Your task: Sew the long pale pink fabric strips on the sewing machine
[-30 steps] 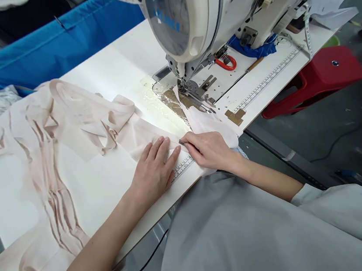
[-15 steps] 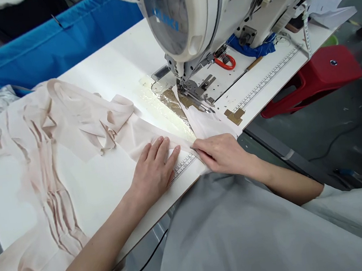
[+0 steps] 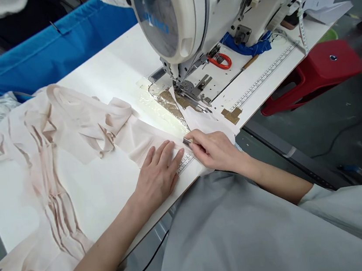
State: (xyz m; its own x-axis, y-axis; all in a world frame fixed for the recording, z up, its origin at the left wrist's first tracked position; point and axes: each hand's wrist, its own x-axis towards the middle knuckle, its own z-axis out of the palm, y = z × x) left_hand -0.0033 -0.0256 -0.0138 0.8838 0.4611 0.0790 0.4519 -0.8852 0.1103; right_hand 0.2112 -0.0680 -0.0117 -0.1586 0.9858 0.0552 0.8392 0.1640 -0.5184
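Hands (image 3: 156, 172) (image 3: 216, 149): left flat, right pinching metal tool (image 3: 187, 141).

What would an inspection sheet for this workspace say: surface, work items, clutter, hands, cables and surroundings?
Surface: white table with printed ruler markings and brown tape.
Work items: pale pink cloth lying loosely folded and rumpled; sewing machine with its needle area beyond the hands.
Clutter: red-handled item, blue cloth and loose papers around the machine.
Hands: left hand spread on the pale pink cloth; right hand pinching a small metal piece, type unclear.
Cables: black cable hanging below the table's near edge; where it leads is hidden.
Surroundings: red stool to the right, blue fabric panel behind the table.
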